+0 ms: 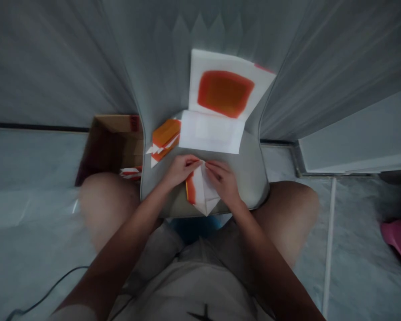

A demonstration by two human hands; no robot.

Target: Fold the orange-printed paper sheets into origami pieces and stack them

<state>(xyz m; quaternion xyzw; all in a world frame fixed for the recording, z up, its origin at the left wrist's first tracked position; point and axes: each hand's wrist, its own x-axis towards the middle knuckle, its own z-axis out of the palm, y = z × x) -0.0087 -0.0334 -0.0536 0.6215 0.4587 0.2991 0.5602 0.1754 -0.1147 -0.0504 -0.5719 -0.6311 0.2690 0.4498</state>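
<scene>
Left hand [182, 171]: thumb and fingers closed on the upper end of a folded paper [198, 189]. Right hand [224, 182]: fingertips closed on the same end, just beside the left fingertips, palm over the paper's right side. The two hands are nearly together. The paper lies between and below them, towards the wearer, on a grey seat [252, 183].

Risks, as judged: an uneven pull between the two pinches could skew the narrow tip or open a crease. Pressing too hard might crumple it, the stock looking thin. The lower point reaches the near rim of the seat, so a nudge from the right palm could bend it there.

Look of the piece: mostly white, a red-orange band with a yellowish edge below the left fingers, creases running down to a point at the near end. Fine folds under the right hand are hidden.

Farther out: just beyond both hands, an opened sheet [209, 133], white with a large orange-red patch on its far, raised half. Beyond the left hand, orange-and-white folded pieces [166, 134]. Well left of that hand, beside the seat, a cardboard box [115, 122].
</scene>
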